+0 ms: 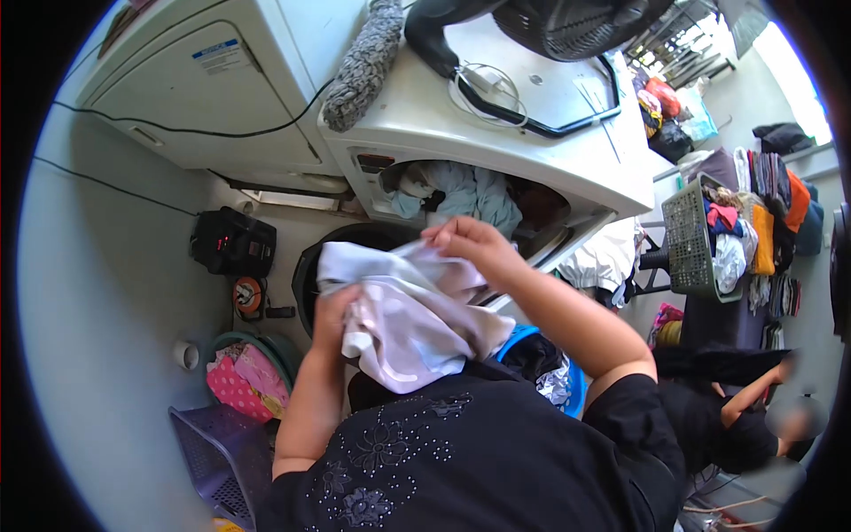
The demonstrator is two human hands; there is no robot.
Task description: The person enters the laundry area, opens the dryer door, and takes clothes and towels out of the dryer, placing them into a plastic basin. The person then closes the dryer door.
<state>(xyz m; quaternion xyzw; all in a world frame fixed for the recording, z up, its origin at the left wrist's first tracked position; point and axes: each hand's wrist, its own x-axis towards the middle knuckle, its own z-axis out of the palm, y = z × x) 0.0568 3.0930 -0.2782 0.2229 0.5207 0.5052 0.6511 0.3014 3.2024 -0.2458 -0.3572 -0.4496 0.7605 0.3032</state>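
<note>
Pale wall point(115, 266) ran up well to the left of the grips, with white machines beyond them. Just past the right grip point(474, 248), the round mouth of the nearer machine point(532, 146) held bunched light-blue cloth point(479, 199). Beyond the left grip point(332, 319) was a dark tub point(306, 288), its inside mostly hidden. Farther left and closer to the body, a green basin point(282, 353) held pink garments point(239, 390), one dotted; a purple basket point(208, 452) sat nearer still, its contents hard to make out. To the right of both grips, beside the right forearm, a blue basin point(577, 390) carried dark and shiny pale fabric point(536, 362). Well off to the right, a grey basket point(683, 235) was heaped with mixed clothing point(729, 235), and another person point(740, 434) in black was nearer the body on that side.

Between the two grips hung a pale satiny cloth point(408, 324), in front of the machine's mouth. The left grip was clamped on its left side, fingers partly covered by folds. The right grip had its fingertips drawn together, pinching the upper edge, though blur softened the detail.
</note>
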